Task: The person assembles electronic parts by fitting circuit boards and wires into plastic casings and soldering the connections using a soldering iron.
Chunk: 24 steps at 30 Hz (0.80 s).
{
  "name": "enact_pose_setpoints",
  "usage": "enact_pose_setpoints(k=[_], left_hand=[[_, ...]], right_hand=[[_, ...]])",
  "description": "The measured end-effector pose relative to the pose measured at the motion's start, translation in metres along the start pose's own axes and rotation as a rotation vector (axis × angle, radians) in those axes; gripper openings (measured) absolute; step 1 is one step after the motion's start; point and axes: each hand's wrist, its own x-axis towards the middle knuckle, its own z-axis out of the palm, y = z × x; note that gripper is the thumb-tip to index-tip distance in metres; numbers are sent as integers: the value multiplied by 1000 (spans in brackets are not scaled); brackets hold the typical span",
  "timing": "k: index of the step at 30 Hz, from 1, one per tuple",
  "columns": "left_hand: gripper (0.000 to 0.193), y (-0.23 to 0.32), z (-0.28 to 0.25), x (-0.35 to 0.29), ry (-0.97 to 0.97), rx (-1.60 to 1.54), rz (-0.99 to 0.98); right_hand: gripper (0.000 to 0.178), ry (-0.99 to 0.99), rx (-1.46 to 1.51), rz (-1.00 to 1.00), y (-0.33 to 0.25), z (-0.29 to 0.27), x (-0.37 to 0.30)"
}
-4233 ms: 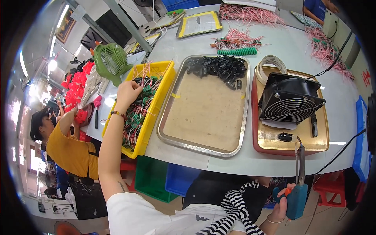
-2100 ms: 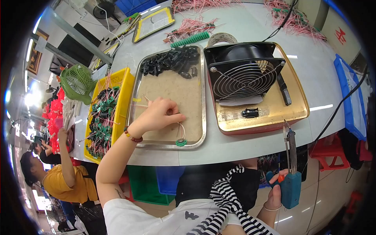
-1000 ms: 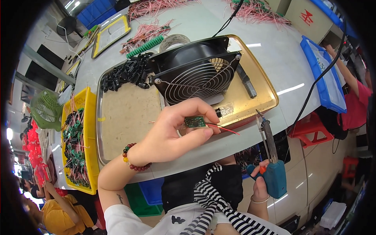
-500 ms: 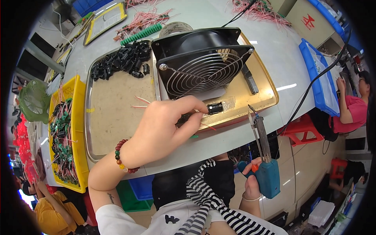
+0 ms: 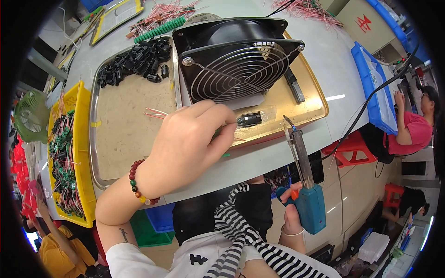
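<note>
The head-worn fisheye camera looks down from the near side of the table [image 5: 334, 67], close above the left hand [image 5: 187, 141], facing the far side.

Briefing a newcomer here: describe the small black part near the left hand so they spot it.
Find the big black fan on the gold tray. Below its wire grille, just right of the left hand, lies the small black part. It sits alone, unlike the heaped black parts in the next tray, and is shorter than the nearby black bar.
</note>
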Motion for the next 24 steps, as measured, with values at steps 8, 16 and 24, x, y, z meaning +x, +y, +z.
enact_pose_setpoints(k=[8,16,24], left_hand=[[8,-8,13,2,141,85,112],[10,-5,20,4,181,157,129],[12,-8,22,2,199,182,179]], right_hand=[[34,-25,-23,16,-1,7,-1],[24,-67,-110,-38,-3,12,0],[24,-61,-84,-6,0,12,-3]])
